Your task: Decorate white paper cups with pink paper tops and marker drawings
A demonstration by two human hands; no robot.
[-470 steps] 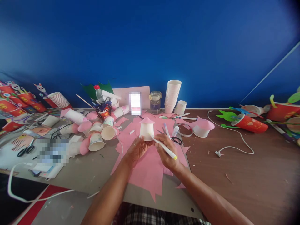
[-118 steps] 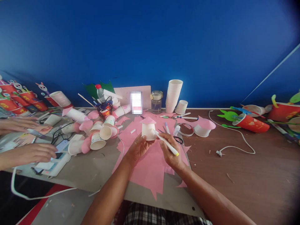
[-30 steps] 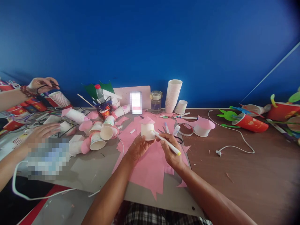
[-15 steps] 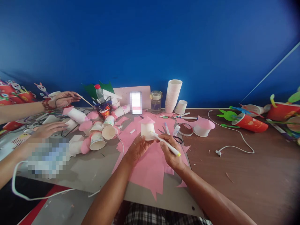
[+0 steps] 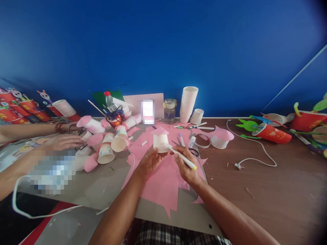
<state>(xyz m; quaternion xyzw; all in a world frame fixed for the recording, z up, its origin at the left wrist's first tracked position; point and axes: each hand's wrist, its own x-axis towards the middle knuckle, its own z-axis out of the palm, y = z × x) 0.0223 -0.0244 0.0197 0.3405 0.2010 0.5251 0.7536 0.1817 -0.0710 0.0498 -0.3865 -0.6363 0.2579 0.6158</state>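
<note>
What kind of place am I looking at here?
Likely a craft worktable: a stack of white paper cups, pink paper scraps, decorated red cups, and a co-worker's hand alongside.

Surrounding items on the tabletop (image 5: 268, 190), against a blue wall (image 5: 163, 51).

A cup stack (image 5: 188, 103) stands upright at the rear centre, with a single cup (image 5: 197, 116) just beside it on the right and a glass jar (image 5: 169, 110) on the left. A pink card (image 5: 135, 103) leans against the wall behind a blurred upright object. Tipped cups (image 5: 107, 143) lie in a pile at left-centre, among pink paper pieces. A white cable (image 5: 251, 144) loops across the right half. Red cups (image 5: 272, 133) with green cut-outs lie at far right; red decorated cups (image 5: 22, 109) line the far left. A co-worker's hand (image 5: 63, 142) rests beside the pile.
</note>
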